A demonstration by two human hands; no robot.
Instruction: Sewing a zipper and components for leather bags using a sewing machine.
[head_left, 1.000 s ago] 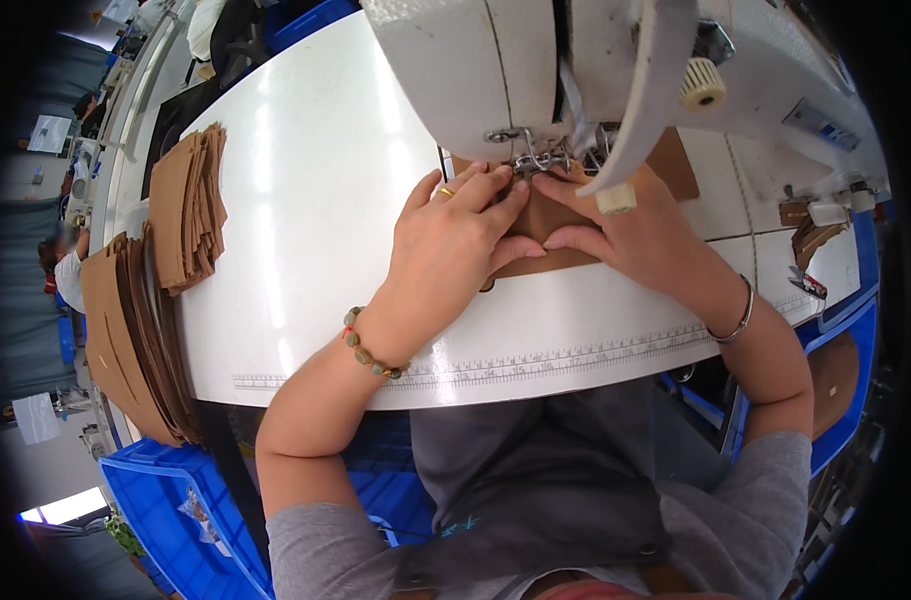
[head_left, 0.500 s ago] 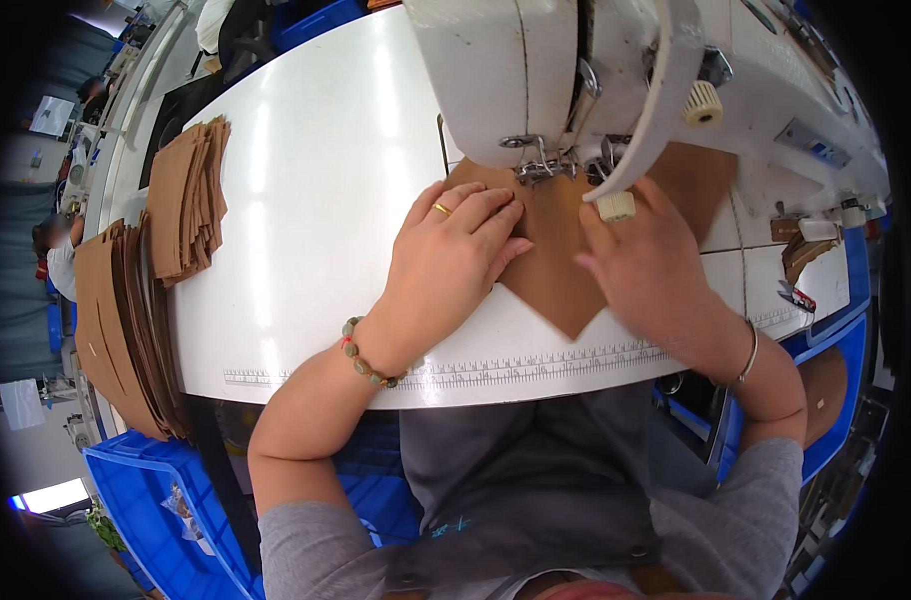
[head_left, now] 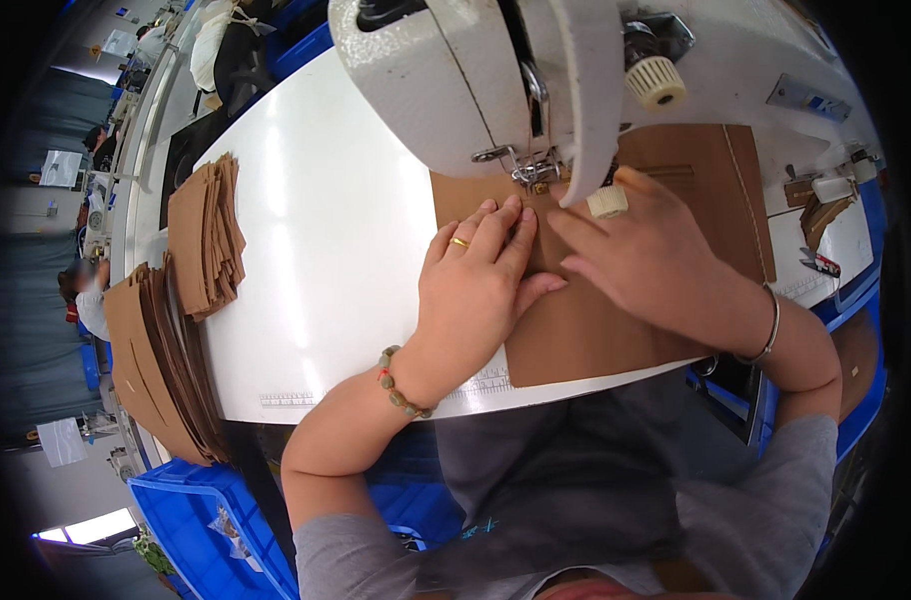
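Observation:
A flat brown panel (head_left: 616, 325), apparently leather or something like it, lies under the needle area of a white sewing machine (head_left: 446, 90). A line of stitching runs along its right side. My left hand (head_left: 476, 280) rests flat on the panel, fingers stretched toward the presser foot (head_left: 538, 180) and thumb out to the side. My right hand (head_left: 666, 250) is over the panel just right of the foot, fingers bent but apart and slightly blurred. Part of it is behind the machine's cream knob (head_left: 608, 202). Neither hand grips anything visible.
Two stacks of brown pieces, one smaller (head_left: 206, 240) and one larger (head_left: 161, 360), are at the left. Blue bins (head_left: 191, 500) stand below the white table (head_left: 306, 220). Red-handled snips (head_left: 821, 262) lie at the right. Another person (head_left: 91, 305) is at far left.
The brown panel has turned, its near corner becoming a straight edge along the table front, and more of it shows at the right. Both hands remain on or over it beside the foot.

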